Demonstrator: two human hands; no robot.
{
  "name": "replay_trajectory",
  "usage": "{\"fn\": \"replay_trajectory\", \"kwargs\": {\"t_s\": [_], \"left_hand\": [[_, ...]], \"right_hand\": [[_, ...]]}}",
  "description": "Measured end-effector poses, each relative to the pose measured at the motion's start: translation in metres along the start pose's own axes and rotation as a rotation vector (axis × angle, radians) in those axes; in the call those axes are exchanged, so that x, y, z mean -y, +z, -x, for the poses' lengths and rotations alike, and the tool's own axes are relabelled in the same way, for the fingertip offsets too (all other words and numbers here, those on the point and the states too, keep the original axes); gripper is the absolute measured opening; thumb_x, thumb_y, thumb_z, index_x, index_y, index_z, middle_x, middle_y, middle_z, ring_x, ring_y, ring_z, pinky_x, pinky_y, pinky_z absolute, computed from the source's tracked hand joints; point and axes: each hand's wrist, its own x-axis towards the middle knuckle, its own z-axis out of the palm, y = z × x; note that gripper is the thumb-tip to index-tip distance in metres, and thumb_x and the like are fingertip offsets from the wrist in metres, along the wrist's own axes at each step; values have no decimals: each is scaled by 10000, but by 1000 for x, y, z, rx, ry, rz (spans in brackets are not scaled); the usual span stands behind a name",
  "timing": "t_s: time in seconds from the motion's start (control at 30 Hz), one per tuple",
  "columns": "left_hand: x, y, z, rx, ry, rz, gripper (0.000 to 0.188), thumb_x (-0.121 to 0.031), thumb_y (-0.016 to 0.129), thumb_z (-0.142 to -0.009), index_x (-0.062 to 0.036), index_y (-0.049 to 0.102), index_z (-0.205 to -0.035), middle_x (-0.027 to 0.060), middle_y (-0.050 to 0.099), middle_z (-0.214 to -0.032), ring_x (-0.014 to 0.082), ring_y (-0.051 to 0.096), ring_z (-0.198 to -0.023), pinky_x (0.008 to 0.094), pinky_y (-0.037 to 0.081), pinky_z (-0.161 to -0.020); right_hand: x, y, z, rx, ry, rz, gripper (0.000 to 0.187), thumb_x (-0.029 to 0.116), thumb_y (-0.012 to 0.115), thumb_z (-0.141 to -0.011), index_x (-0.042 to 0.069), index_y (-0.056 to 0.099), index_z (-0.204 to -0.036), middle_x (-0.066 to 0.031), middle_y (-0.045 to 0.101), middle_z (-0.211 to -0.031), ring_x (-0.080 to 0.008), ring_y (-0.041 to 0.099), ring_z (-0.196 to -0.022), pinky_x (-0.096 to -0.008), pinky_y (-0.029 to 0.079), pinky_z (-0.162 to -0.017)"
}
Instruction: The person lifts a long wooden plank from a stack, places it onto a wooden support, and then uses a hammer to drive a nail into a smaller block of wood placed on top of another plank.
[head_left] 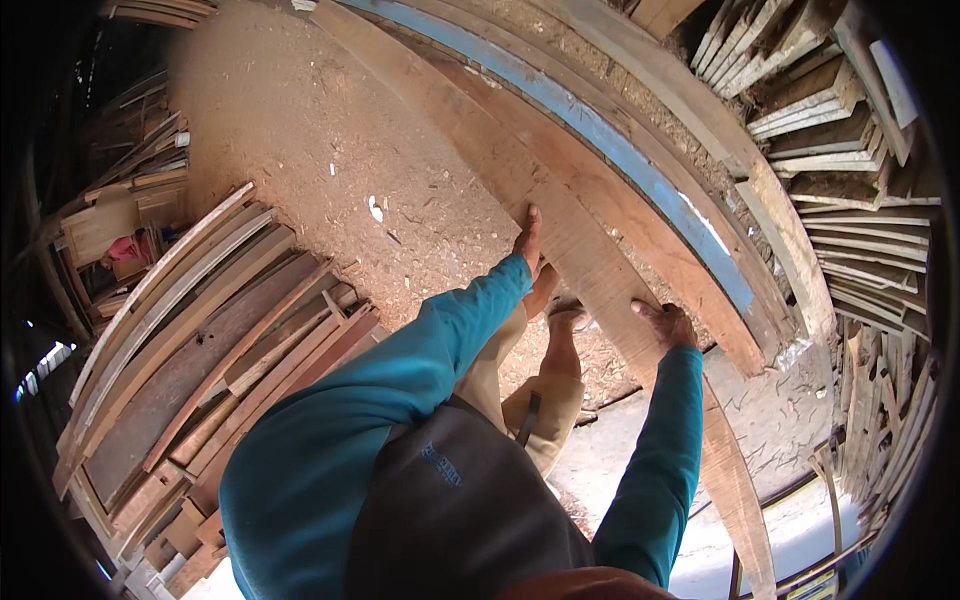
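A long, wide wooden plank (pixel 590 265) runs from the far left, past my legs, to the near right. Its left edge is in my left hand (pixel 528 240); part of that hand shows on the upper face and the other fingers are hidden. Farther down the board, my right hand (pixel 668 325) grips the opposite edge, thumb lying on top and fingers curled over the side. Both arms wear teal sleeves. Just right of the plank lies a reddish-brown board (pixel 640 240), and beyond it a blue-painted board (pixel 640 165).
Stacked boards (pixel 230 340) fill the left side. More planks (pixel 870 240) stand packed along the right. A long pale beam (pixel 690 105) lies beyond the blue board. Shavings and dust cover the ground (pixel 300 130). My foot (pixel 568 312) is close beside the plank.
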Motion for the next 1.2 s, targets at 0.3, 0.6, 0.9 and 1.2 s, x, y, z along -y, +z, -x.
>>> {"fn": "replay_trajectory", "kwargs": {"t_s": [0.3,0.6,0.9,1.2], "left_hand": [[-6,-13,16,8,-153,-303,894,-696,540,-857,-38,375,-1441,134,512,-1378,265,542,-1231,381,424,-1057],[-20,-156,187,-140,264,-931,645,-563,596,-877,-69,591,-1292,223,592,-1268,320,565,-1198,356,428,-1030],[66,-337,244,157,-57,-1337,553,-533,484,-948,-33,700,-1043,126,686,-1055,207,634,-961,332,456,-923],[22,-337,241,96,-239,-1046,569,-468,509,-950,36,576,-1207,209,599,-1235,321,547,-1158,440,403,-1014]], "right_hand": [[-6,32,38,-542,-216,207,804,647,712,-722,-1,609,-1187,-255,594,-1208,-411,559,-1143,-514,436,-967],[-56,77,156,-865,-424,36,539,349,679,-873,-47,549,-1215,-246,571,-1193,-392,565,-1101,-478,462,-936],[-227,292,305,-477,161,-227,598,450,661,-851,-43,597,-1183,-249,688,-1027,-369,671,-973,-407,535,-829],[-239,657,367,-344,445,-759,463,409,607,-868,40,666,-1142,-219,657,-1135,-394,611,-1071,-481,478,-894]]}}
